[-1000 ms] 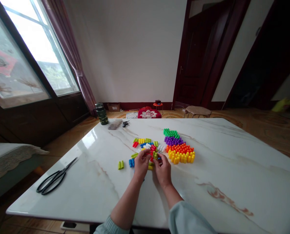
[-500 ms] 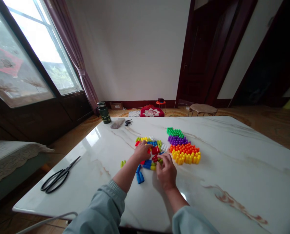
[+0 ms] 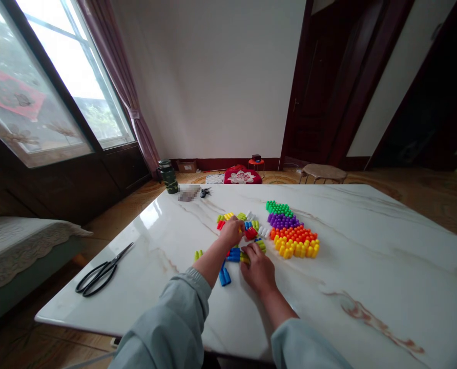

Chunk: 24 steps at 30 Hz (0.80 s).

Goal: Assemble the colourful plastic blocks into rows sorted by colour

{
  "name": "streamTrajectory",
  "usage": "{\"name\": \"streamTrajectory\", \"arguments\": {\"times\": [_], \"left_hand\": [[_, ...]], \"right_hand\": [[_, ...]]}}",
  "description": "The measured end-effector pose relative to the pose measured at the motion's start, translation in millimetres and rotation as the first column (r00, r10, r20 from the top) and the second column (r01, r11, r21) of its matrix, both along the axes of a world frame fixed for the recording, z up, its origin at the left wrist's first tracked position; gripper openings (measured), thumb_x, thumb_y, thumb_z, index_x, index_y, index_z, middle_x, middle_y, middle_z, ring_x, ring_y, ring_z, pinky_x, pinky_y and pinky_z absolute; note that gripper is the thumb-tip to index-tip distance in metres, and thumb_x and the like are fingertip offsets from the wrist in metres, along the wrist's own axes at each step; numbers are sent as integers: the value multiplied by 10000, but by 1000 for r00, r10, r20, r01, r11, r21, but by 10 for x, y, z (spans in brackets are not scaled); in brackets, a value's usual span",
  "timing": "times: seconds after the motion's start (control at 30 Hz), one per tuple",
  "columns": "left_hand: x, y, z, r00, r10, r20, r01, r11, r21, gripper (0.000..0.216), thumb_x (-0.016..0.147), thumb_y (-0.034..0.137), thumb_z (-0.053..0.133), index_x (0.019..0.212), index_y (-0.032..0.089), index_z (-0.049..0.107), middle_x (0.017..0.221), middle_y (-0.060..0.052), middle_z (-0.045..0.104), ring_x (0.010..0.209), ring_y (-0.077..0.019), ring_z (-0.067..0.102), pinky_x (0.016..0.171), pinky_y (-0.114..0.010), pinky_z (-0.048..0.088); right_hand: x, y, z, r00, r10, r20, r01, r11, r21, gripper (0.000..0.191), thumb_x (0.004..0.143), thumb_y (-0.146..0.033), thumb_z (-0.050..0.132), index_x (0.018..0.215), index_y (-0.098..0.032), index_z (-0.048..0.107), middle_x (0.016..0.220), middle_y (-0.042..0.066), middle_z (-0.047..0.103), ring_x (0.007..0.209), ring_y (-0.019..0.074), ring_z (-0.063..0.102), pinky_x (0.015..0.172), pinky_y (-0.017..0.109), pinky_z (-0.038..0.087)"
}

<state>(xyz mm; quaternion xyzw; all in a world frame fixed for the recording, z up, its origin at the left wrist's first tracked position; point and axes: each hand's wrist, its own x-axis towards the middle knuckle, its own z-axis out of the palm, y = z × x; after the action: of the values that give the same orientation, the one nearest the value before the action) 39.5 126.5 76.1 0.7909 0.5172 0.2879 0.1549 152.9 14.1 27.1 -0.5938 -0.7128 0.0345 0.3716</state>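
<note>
Loose plastic pegs in red, blue, yellow, green and white lie scattered mid-table. My left hand reaches into this pile with its fingers curled over the pieces; what it grips is hidden. My right hand rests nearer me, fingertips pinched on pegs at the pile's near edge. Right of the pile stands an assembled block of pegs in rows of green, purple, orange and yellow. A blue pair and a yellow-green pair lie apart on the white marble table.
Black scissors lie near the table's left edge. At the far left corner stand a dark green flask, a blurred small object and keys. A bed sits left; a stool and red cushion are beyond.
My left hand moved forward from beside the right hand into the loose pile. The right hand stayed at the pile's near edge. The view shifted slightly, and a blue pair now lies uncovered.
</note>
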Motion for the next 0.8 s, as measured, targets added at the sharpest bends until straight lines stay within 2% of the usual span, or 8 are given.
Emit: {"name": "streamTrajectory", "arguments": {"times": [0.07,0.13,0.2,0.27,0.4,0.5,0.7,0.8], "left_hand": [[9,-144,-23,993,57,107,-65,995,74,87,717,146,668,783,201,679,943,-46,629,920,-196,603,845,-313,478],[28,-332,-96,941,108,320,-145,985,94,136,790,208,624,918,205,670,989,-54,645,959,-199,605,869,-336,483],[58,-524,-213,726,130,676,-152,988,-27,201,811,294,627,987,200,656,942,-42,666,835,-174,632,776,-310,517],[95,-680,-340,506,177,844,-68,984,-165,295,783,368,669,1014,186,648,867,-22,666,697,-137,624,671,-270,525],[152,-809,-464,320,217,922,28,971,-238,437,708,418,748,1050,168,644,809,-6,659,657,-113,633,636,-235,536],[157,-812,-447,292,232,928,31,967,-252,485,694,430,756,1081,169,624,821,-11,660,650,-125,656,592,-231,545],[141,-815,-462,407,164,899,-22,985,-170,442,653,379,796,1011,181,629,818,-13,664,732,-142,664,643,-226,536],[138,-811,-479,339,181,923,-9,982,-189,458,662,414,790,1010,183,604,824,-14,667,730,-145,665,656,-247,540]], "right_hand": [[-2,3,-10,1000,-11,2,11,1000,6,301,747,-177,572,1031,-244,648,1062,72,647,829,201,629,662,278,460],[7,16,-31,999,-23,-34,23,1000,12,252,798,-197,539,1022,-234,648,1039,71,648,816,191,629,656,269,459],[26,40,-60,992,-45,-114,48,999,24,230,861,-238,481,1019,-211,645,1020,79,650,837,194,631,682,280,473],[50,69,-86,975,-62,-212,74,996,46,266,903,-266,418,1015,-185,645,993,93,653,874,207,629,735,310,491],[86,92,-80,932,-64,-358,109,988,108,338,939,-317,374,1062,-165,650,995,112,661,955,218,619,835,358,499],[88,60,-27,913,-67,-403,136,980,145,373,952,-345,363,1133,-176,641,1061,115,659,1013,211,612,871,361,499],[77,28,8,904,58,-424,13,987,162,307,919,-354,475,1115,-197,652,1082,104,666,1019,211,616,888,353,504],[91,66,-36,881,21,-472,60,986,156,275,911,-353,487,1038,-184,662,1001,104,672,963,217,617,881,375,501]]}}
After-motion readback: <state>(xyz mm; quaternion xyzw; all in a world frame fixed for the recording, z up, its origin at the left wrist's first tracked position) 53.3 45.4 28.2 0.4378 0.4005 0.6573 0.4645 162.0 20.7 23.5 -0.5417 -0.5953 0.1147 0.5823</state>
